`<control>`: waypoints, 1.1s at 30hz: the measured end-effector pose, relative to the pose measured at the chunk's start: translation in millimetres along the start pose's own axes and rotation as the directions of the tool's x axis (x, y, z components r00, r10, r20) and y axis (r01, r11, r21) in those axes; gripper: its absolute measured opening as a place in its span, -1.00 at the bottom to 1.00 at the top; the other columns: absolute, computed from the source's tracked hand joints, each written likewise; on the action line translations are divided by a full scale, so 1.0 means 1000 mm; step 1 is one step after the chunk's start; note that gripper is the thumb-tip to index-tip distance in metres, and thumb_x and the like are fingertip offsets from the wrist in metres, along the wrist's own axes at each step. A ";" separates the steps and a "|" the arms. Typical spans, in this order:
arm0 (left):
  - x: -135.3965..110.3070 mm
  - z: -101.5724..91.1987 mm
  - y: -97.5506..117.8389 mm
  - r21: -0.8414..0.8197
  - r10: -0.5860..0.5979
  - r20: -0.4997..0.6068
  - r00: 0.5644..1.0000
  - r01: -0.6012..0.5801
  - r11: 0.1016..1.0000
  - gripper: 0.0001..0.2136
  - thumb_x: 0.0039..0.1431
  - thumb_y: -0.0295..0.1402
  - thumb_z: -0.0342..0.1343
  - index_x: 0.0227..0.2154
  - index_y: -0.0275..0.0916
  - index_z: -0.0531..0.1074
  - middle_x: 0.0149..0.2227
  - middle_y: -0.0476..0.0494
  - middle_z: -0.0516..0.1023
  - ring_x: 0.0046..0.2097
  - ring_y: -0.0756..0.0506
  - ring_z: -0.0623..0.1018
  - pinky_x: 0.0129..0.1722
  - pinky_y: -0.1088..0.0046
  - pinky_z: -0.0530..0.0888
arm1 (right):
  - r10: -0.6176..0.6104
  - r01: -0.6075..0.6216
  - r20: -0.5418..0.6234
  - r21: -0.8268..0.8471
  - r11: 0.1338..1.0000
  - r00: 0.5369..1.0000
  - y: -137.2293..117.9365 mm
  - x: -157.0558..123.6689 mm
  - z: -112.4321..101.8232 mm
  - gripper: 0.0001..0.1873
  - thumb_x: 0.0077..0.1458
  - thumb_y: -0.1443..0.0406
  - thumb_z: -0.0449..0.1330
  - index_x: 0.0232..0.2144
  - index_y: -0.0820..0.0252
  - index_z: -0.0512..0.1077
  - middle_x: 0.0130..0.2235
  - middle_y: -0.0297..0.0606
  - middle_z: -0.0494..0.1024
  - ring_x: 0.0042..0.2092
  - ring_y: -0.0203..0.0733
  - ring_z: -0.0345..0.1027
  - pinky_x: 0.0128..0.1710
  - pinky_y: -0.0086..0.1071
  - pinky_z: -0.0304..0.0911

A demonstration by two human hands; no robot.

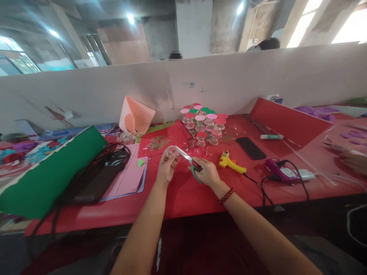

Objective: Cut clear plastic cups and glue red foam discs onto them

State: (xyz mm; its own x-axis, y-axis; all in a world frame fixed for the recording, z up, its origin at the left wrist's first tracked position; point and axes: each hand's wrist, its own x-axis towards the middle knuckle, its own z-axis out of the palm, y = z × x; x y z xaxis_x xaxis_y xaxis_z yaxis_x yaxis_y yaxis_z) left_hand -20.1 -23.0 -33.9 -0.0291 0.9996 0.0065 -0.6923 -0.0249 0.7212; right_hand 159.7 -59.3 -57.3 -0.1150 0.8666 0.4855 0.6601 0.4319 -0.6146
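My left hand is closed round a small clear plastic cup, held up over the red table. In my right hand is a pair of scissors with dark green handles, their blades pointing left and reaching the cup's rim. Whether the blades are cutting the plastic I cannot tell. Beyond my hands stand several clear cups joined in pairs and topped with coloured discs in red, pink and green.
A yellow glue gun, a black phone, a glue stick and a purple power strip lie to the right. Leftward are pink paper sheets, a black bag and a green board. A low wall runs behind.
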 end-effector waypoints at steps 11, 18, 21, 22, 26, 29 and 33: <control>0.000 -0.010 -0.007 0.031 0.047 -0.005 0.999 -0.047 0.998 -0.61 -0.19 -0.57 0.33 -0.22 -0.17 0.49 -0.15 -0.01 0.58 -0.19 -0.01 0.59 -0.10 0.45 0.48 | 0.021 -0.026 -0.030 -0.196 0.980 0.999 0.001 0.000 0.000 -0.53 0.05 0.17 0.21 0.04 0.07 0.44 -0.13 -0.22 0.59 -0.20 -0.17 0.48 -0.16 -0.41 0.37; 0.000 -0.015 -0.007 0.028 0.066 0.021 0.998 -0.066 0.997 -0.59 -0.18 -0.60 0.31 -0.22 -0.12 0.46 -0.12 0.02 0.55 -0.19 -0.01 0.57 -0.13 0.43 0.48 | -0.006 -0.001 -0.046 -0.137 0.991 0.999 0.004 0.000 0.003 -0.55 0.05 0.16 0.22 0.01 0.09 0.46 -0.15 -0.22 0.59 -0.21 -0.17 0.49 -0.17 -0.40 0.38; 0.001 -0.017 -0.007 0.025 0.062 0.030 0.998 -0.062 0.998 -0.60 -0.17 -0.60 0.30 -0.21 -0.14 0.45 -0.11 0.00 0.54 -0.21 0.00 0.57 -0.16 0.45 0.48 | -0.015 0.009 -0.054 -0.108 0.994 0.998 0.006 0.001 0.004 -0.53 0.05 0.12 0.23 0.01 0.10 0.46 -0.17 -0.21 0.59 -0.25 -0.20 0.48 -0.21 -0.42 0.37; 0.001 -0.017 -0.006 0.023 0.059 0.032 0.998 -0.060 0.998 -0.59 -0.17 -0.60 0.30 -0.21 -0.14 0.45 -0.11 0.00 0.54 -0.22 0.00 0.57 -0.17 0.46 0.48 | -0.011 0.005 -0.061 -0.100 0.995 0.998 0.007 0.001 0.004 -0.52 0.05 0.10 0.23 0.01 0.11 0.46 -0.18 -0.21 0.59 -0.27 -0.21 0.47 -0.23 -0.43 0.37; 0.001 -0.018 -0.004 0.046 0.054 0.048 0.997 -0.056 0.997 -0.58 -0.16 -0.60 0.30 -0.19 -0.14 0.45 -0.09 -0.01 0.54 -0.22 0.00 0.57 -0.15 0.46 0.48 | 0.011 -0.017 -0.080 -0.068 0.998 0.997 0.010 0.003 0.003 -0.50 0.04 0.08 0.24 0.02 0.13 0.46 -0.20 -0.21 0.59 -0.30 -0.22 0.46 -0.26 -0.44 0.36; 0.001 -0.018 -0.003 0.054 0.065 0.051 0.997 -0.067 0.996 -0.58 -0.16 -0.59 0.30 -0.18 -0.15 0.45 -0.11 0.00 0.54 -0.22 0.00 0.58 -0.14 0.45 0.48 | 0.004 -0.007 -0.074 -0.048 0.999 0.997 0.009 0.002 0.001 -0.51 0.05 0.10 0.25 0.02 0.13 0.46 -0.16 -0.20 0.58 -0.27 -0.21 0.47 -0.23 -0.43 0.36; 0.001 -0.018 -0.003 0.056 0.061 0.057 0.997 -0.064 0.996 -0.57 -0.16 -0.58 0.31 -0.17 -0.13 0.45 -0.10 0.02 0.54 -0.20 -0.01 0.59 -0.15 0.48 0.49 | -0.018 0.016 -0.045 -0.059 0.998 0.999 0.008 0.002 0.002 -0.51 0.05 0.08 0.24 0.02 0.10 0.46 -0.18 -0.22 0.59 -0.26 -0.19 0.48 -0.23 -0.41 0.38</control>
State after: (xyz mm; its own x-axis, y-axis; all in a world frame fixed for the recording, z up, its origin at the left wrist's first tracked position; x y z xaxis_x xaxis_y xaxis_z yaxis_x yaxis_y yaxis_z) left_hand -31.4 -22.0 -48.8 -0.0304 0.9955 0.0898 -0.6479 -0.0881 0.7566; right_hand 162.8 -53.7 -62.8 -0.0931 0.8463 0.5245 0.7008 0.4299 -0.5693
